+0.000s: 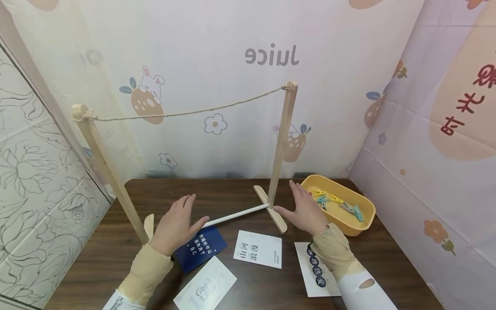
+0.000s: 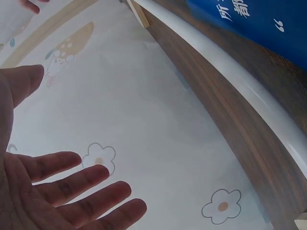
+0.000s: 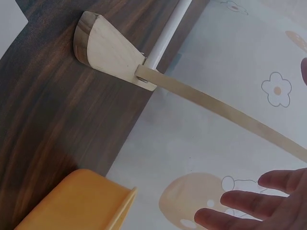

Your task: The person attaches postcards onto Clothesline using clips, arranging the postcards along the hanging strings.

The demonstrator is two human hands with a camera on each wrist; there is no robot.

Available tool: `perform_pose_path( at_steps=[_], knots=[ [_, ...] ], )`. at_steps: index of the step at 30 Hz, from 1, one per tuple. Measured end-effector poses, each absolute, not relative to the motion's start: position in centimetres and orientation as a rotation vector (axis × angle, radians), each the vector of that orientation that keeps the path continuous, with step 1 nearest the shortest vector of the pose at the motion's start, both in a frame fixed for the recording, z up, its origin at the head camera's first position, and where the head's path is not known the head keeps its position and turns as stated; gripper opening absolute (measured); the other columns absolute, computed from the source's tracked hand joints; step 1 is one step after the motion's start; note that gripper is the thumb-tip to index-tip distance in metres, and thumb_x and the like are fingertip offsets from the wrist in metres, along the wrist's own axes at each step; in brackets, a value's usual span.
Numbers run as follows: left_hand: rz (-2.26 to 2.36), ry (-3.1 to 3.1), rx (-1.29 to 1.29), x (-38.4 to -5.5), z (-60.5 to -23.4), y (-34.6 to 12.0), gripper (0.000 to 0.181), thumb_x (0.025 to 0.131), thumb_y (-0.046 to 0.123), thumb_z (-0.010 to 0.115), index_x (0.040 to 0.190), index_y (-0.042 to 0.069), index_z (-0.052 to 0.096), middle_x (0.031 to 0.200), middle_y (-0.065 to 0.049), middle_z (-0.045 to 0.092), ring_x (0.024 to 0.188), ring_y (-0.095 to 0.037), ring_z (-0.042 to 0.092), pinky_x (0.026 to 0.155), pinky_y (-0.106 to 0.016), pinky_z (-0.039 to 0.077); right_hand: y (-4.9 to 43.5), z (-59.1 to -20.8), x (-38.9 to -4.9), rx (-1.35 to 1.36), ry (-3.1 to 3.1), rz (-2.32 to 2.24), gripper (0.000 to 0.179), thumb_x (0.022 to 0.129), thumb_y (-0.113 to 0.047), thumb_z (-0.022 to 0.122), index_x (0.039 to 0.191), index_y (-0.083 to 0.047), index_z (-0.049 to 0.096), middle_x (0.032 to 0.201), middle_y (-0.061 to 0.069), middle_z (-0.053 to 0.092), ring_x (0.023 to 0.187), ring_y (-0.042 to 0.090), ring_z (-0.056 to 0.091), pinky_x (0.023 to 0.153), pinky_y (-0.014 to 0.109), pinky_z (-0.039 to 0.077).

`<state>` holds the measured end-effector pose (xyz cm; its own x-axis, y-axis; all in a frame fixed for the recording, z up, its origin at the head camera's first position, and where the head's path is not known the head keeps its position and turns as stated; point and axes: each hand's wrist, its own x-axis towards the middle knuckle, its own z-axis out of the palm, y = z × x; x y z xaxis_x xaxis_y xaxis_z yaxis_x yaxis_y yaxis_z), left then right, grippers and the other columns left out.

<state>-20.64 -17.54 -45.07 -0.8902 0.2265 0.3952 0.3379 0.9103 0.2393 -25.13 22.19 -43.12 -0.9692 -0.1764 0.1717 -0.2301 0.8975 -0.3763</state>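
Both hands hover apart over the table, holding nothing. The left hand (image 1: 174, 228), fingers extended, is above the dark blue card (image 1: 205, 246) and beside the left wooden post (image 1: 112, 176). In the left wrist view its fingers (image 2: 72, 189) are spread. The right hand (image 1: 308, 213) has its fingers straight, between the right post (image 1: 282, 146) and a yellow basket (image 1: 350, 230). A twine rope (image 1: 201, 111) sags between the post tops, with nothing hanging from it. A white rod (image 1: 236, 215) joins the posts low down. Clothespins (image 1: 329, 198) lie in the basket.
A white card with Chinese characters (image 1: 267, 247) lies mid-table. The "Good Luck" card (image 1: 217, 280) is near the front, and a card with dark circles (image 1: 306, 269) is partly under the right forearm. A wooden foot (image 1: 278, 219) supports the right post. A printed curtain (image 1: 217, 56) hangs behind.
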Motion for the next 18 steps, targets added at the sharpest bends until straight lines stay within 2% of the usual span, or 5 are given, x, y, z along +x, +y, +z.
perform_pose_path(
  at_steps=[5, 18],
  knots=[
    [-0.432, -2.659, -0.418, -20.6, -45.1, -17.8, 0.080, 0.098, 0.045, 0.080, 0.150, -0.010, 0.054, 0.143, -0.033, 0.063, 0.129, -0.048, 0.066, 0.098, -0.060, 0.061, 22.2, -42.7, -25.3, 0.330, -2.912, 0.646, 0.107, 0.098, -0.057, 0.075, 0.169, 0.005, 0.023, 0.172, 0.034, 0.030, 0.156, 0.057, 0.035, 0.122, 0.073, 0.036],
    [-0.475, -2.555, -0.418, -20.3, -44.6, -18.4, 0.067, 0.100, 0.036, 0.079, 0.143, -0.011, 0.059, 0.135, -0.031, 0.069, 0.122, -0.047, 0.070, 0.096, -0.060, 0.062, 22.1, -42.1, -25.8, 0.357, -2.857, 0.715, 0.103, 0.099, -0.050, 0.078, 0.167, 0.007, 0.026, 0.170, 0.035, 0.035, 0.155, 0.055, 0.039, 0.124, 0.068, 0.037]
  ],
)
